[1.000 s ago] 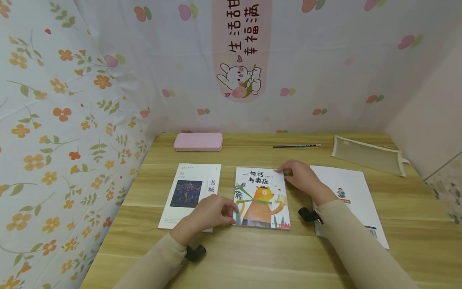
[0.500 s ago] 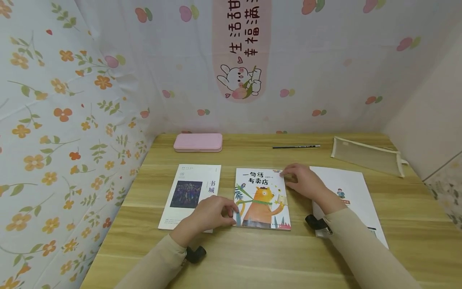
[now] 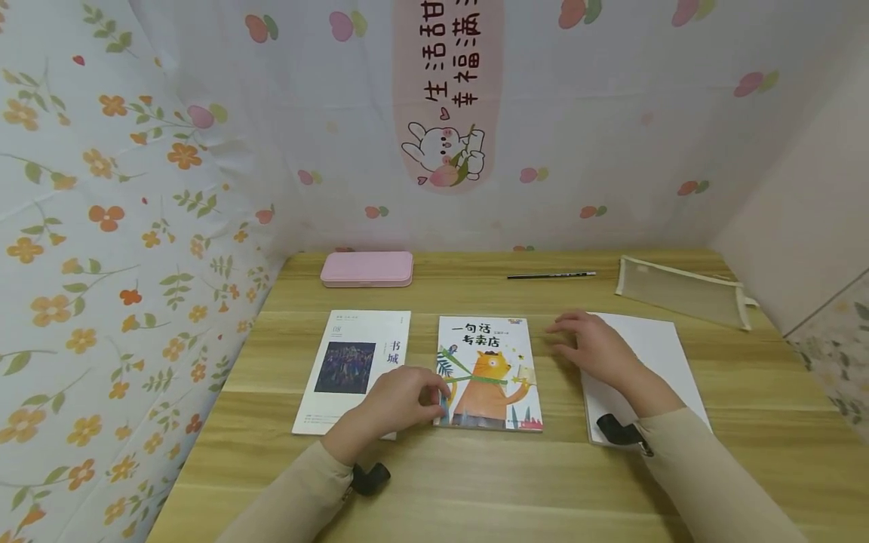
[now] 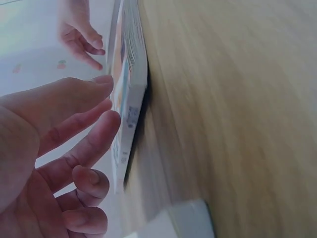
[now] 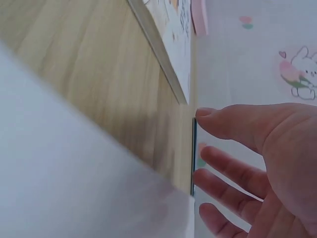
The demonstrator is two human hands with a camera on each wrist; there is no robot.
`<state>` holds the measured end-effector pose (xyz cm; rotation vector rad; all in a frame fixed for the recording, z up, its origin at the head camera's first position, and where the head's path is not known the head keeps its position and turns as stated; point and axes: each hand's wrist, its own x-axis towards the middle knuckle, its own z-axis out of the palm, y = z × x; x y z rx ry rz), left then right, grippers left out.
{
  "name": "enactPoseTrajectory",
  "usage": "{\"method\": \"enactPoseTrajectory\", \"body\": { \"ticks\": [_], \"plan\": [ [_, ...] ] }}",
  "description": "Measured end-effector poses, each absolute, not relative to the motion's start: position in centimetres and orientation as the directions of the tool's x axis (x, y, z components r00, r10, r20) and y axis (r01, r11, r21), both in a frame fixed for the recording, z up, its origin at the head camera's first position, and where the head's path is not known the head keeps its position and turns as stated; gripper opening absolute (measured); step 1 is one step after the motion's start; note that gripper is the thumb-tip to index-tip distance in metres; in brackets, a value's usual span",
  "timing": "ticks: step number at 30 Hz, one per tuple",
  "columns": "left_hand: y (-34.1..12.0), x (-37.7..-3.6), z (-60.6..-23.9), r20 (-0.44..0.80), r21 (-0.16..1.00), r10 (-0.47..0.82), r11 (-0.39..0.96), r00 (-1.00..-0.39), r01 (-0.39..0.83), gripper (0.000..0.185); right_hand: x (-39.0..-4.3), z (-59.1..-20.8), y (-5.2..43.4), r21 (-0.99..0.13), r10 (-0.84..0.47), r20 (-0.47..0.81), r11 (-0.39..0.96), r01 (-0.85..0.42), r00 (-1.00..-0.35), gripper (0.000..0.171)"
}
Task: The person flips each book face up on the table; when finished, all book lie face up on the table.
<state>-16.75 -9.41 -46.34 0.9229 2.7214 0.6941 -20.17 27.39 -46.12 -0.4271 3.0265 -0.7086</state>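
A picture book with an orange cat on its cover (image 3: 485, 373) lies flat at the middle of the wooden table (image 3: 475, 483). My left hand (image 3: 434, 400) rests at its lower left corner. In the left wrist view the left hand's fingertips (image 4: 111, 99) touch the picture book's edge (image 4: 131, 74) with straight index and middle fingers. My right hand (image 3: 566, 335) hovers open with spread fingers just right of the book, over the corner of a white booklet (image 3: 652, 354). The right wrist view shows that right hand (image 5: 203, 144) holding nothing.
A white magazine with a dark photo (image 3: 356, 362) lies left of the picture book. At the back are a pink case (image 3: 366, 268), a black pencil (image 3: 551, 275) and a mesh pouch (image 3: 682, 290). Patterned cloth walls close in the left and back sides.
My right hand has let go of the picture book's top right corner and drawn back to the right over the white booklet. The left hand has stayed at the lower left corner.
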Motion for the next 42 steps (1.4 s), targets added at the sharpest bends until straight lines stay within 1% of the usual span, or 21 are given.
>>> {"method": "enactPoseTrajectory", "body": {
  "ticks": [6, 15, 21, 24, 28, 31, 34, 42],
  "plan": [
    [-8.0, -17.0, -45.6, -0.031, 0.479, 0.627, 0.693, -0.779, 0.539, 0.016, -19.4, -46.3, 29.3, -0.441, -0.262, 0.093, 0.854, -0.276, -0.961, 0.032],
    [-5.8, -17.2, -44.7, -0.039, 0.503, 0.693, 0.637, -0.72, 0.585, 0.014, -18.0, -46.4, 34.3, -0.489, -0.218, 0.122, 0.836, -0.25, -0.968, 0.033],
    [-4.6, -16.9, -45.1, -0.06, 0.495, 0.704, 0.637, -0.708, 0.591, 0.012, -17.0, -47.3, 37.5, -0.481, -0.212, 0.213, 0.827, -0.292, -0.954, 0.027],
    [-4.0, -16.6, -45.3, -0.086, 0.491, 0.711, 0.64, -0.698, 0.591, 0.012, -16.5, -47.7, 39.1, -0.463, -0.206, 0.241, 0.834, -0.299, -0.948, 0.026],
    [-2.9, -16.2, -45.4, -0.076, 0.458, 0.739, 0.622, -0.67, 0.635, 0.011, -16.0, -48.1, 40.8, -0.456, -0.165, 0.196, 0.857, -0.239, -0.967, 0.028],
    [-1.7, -16.0, -45.3, -0.054, 0.435, 0.761, 0.6, -0.646, 0.671, 0.009, -15.7, -47.9, 41.6, -0.479, -0.124, 0.131, 0.861, -0.172, -0.984, 0.029],
    [-0.4, -15.9, -45.4, -0.059, 0.418, 0.775, 0.591, -0.629, 0.69, 0.011, -15.5, -47.8, 42.1, -0.488, -0.105, 0.1, 0.861, -0.141, -0.989, 0.03],
    [2.6, -15.5, -45.4, -0.067, 0.339, 0.798, 0.583, -0.599, 0.739, 0.017, -15.6, -48.1, 43.7, -0.478, -0.104, 0.12, 0.866, -0.149, -0.987, 0.03]
  ]
}}
